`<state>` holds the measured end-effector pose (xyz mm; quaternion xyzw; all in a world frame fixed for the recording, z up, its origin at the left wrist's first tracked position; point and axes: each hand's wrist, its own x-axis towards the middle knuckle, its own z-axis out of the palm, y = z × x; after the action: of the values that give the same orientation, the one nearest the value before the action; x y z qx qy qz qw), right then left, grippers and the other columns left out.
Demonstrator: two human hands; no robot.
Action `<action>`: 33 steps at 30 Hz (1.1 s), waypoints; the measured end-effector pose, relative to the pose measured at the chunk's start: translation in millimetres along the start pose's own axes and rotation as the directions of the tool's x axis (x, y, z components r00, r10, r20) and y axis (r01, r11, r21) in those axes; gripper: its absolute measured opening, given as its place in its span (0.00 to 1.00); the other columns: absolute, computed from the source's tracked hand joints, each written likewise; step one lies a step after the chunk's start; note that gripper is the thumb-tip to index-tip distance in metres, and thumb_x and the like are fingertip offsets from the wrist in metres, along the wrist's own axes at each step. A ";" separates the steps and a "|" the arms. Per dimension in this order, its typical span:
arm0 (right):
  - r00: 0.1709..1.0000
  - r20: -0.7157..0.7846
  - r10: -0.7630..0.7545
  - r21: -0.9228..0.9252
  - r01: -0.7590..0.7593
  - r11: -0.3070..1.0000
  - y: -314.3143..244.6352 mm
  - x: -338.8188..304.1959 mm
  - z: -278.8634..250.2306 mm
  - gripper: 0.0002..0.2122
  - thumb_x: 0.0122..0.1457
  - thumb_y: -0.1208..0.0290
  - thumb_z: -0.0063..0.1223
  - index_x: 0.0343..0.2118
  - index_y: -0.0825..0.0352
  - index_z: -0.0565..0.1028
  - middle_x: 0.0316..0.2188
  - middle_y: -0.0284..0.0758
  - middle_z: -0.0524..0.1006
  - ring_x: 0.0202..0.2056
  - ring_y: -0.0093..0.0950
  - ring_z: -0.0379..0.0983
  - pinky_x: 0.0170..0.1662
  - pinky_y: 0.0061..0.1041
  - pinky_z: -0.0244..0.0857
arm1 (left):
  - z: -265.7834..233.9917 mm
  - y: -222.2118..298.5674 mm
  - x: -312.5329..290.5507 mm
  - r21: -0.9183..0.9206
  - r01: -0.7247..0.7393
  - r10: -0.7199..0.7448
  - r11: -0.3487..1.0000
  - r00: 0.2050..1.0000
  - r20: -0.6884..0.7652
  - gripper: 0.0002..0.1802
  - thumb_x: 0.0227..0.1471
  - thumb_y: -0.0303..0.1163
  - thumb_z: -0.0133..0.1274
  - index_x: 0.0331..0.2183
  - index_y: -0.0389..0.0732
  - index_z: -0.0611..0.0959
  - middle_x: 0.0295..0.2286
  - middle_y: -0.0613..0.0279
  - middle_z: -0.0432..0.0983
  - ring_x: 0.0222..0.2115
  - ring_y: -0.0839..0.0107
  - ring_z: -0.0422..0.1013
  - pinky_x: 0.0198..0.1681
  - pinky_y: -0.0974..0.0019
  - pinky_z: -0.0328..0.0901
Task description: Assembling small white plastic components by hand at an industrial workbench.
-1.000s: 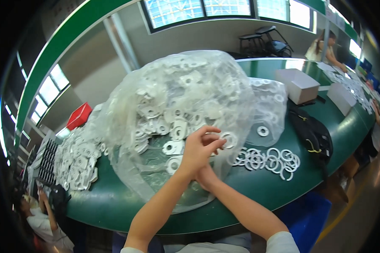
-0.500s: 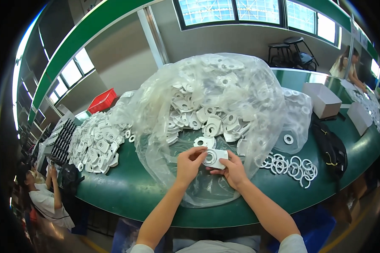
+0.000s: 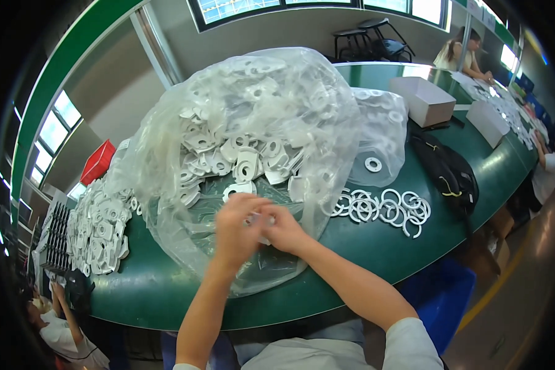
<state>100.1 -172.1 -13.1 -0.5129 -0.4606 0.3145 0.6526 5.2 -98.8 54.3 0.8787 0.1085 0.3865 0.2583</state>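
Left hand: blurred, fingers curled inward; cannot tell whether it grips
Right hand: fingers bent, pinching a white part
White part's place: between both hands, mostly hidden by them
Clear bag: beneath and beyond the hands, holding heaped white plates with round holes
White rings: right of the hands, loose on the green table
Plate pile: well left of the hands
Black bag: farther right, past the rings
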 end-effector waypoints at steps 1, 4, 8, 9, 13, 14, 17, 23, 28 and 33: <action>0.926 -0.060 -0.373 -0.317 0.336 0.887 12.7 -0.3 -0.9 0.14 0.54 0.77 0.52 0.43 0.72 0.66 0.42 0.40 0.71 0.43 0.27 0.71 0.44 0.27 0.68 | 16.4 12.5 12.8 -0.040 -0.133 0.137 0.990 0.982 0.126 0.12 0.36 0.20 0.59 0.31 0.37 0.82 0.29 0.57 0.75 0.30 0.64 0.72 0.34 0.67 0.67; 0.987 0.082 0.139 0.199 -0.153 0.968 9.6 5.1 0.8 0.10 0.54 0.72 0.55 0.36 0.69 0.70 0.31 0.35 0.76 0.35 0.26 0.75 0.36 0.26 0.70 | 72.9 43.2 34.6 -0.101 -0.384 0.390 0.918 0.822 0.416 0.13 0.33 0.23 0.60 0.29 0.39 0.82 0.31 0.59 0.74 0.36 0.60 0.70 0.37 0.62 0.67; 0.925 0.115 0.362 0.317 -0.379 0.869 -17.5 2.3 7.6 0.08 0.55 0.73 0.54 0.36 0.68 0.70 0.31 0.38 0.77 0.28 0.25 0.77 0.23 0.21 0.70 | 119.7 51.6 37.5 0.058 -0.546 0.421 0.836 0.705 0.571 0.11 0.34 0.25 0.59 0.28 0.41 0.81 0.34 0.61 0.72 0.40 0.63 0.67 0.39 0.64 0.67; 0.926 0.120 0.358 0.319 -0.377 0.869 -16.2 2.8 8.0 0.08 0.55 0.73 0.54 0.36 0.68 0.70 0.31 0.38 0.77 0.28 0.25 0.77 0.23 0.21 0.70 | 124.9 48.0 36.3 0.061 -0.549 0.418 0.833 0.698 0.581 0.08 0.35 0.25 0.57 0.25 0.40 0.80 0.32 0.60 0.71 0.39 0.63 0.67 0.38 0.63 0.67; 0.915 0.154 0.372 0.345 -0.403 0.848 -20.4 3.7 2.6 0.10 0.56 0.73 0.54 0.38 0.68 0.69 0.31 0.36 0.77 0.28 0.25 0.77 0.25 0.21 0.71 | 114.6 48.4 35.2 -0.116 -0.402 0.412 0.908 0.813 0.412 0.04 0.37 0.23 0.55 0.23 0.37 0.79 0.28 0.59 0.73 0.34 0.63 0.69 0.34 0.64 0.67; 0.910 0.155 0.385 0.339 -0.415 0.844 -23.6 3.8 1.2 0.11 0.56 0.72 0.53 0.40 0.69 0.68 0.31 0.36 0.76 0.28 0.24 0.77 0.25 0.21 0.72 | 99.9 53.4 35.6 -0.099 -0.397 0.400 0.912 0.817 0.415 0.04 0.37 0.23 0.55 0.23 0.37 0.79 0.28 0.59 0.73 0.34 0.63 0.69 0.34 0.64 0.67; 0.965 -0.259 0.045 0.660 0.143 0.737 34.0 0.8 0.4 0.12 0.56 0.72 0.53 0.42 0.70 0.68 0.35 0.37 0.76 0.29 0.26 0.77 0.28 0.22 0.73 | 39.1 47.3 29.3 -0.345 0.049 -0.008 0.937 0.993 0.120 0.07 0.44 0.20 0.55 0.31 0.35 0.81 0.27 0.60 0.78 0.25 0.75 0.72 0.29 0.74 0.66; 0.897 0.129 0.423 0.475 -0.431 0.767 -28.6 4.7 -2.8 0.11 0.58 0.76 0.49 0.42 0.72 0.67 0.38 0.41 0.74 0.35 0.32 0.76 0.36 0.25 0.75 | -52.9 -30.6 -10.2 -0.573 0.448 -0.523 0.686 0.851 0.039 0.06 0.49 0.22 0.53 0.32 0.32 0.81 0.24 0.64 0.76 0.23 0.78 0.69 0.27 0.76 0.64; 0.880 0.089 0.467 0.454 -0.453 0.767 -27.6 5.4 -0.4 0.12 0.59 0.75 0.48 0.43 0.74 0.66 0.39 0.42 0.74 0.35 0.33 0.76 0.36 0.26 0.75 | -49.8 -39.9 -27.9 -0.652 0.534 -0.590 0.538 0.791 0.162 0.08 0.50 0.23 0.53 0.34 0.31 0.80 0.23 0.64 0.74 0.23 0.79 0.69 0.26 0.75 0.63; 0.873 0.065 0.483 0.451 -0.457 0.766 -29.6 5.4 -0.2 0.13 0.61 0.73 0.44 0.46 0.75 0.64 0.41 0.44 0.73 0.37 0.36 0.76 0.38 0.30 0.75 | -44.5 -43.6 -31.9 -0.666 0.571 -0.636 0.479 0.749 0.185 0.09 0.49 0.24 0.54 0.35 0.31 0.79 0.24 0.63 0.75 0.23 0.79 0.70 0.26 0.76 0.64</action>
<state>100.5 -175.6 16.8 -0.4538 -0.2130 0.5518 0.6665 -48.7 -58.1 36.3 0.6041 0.2704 0.3199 0.6779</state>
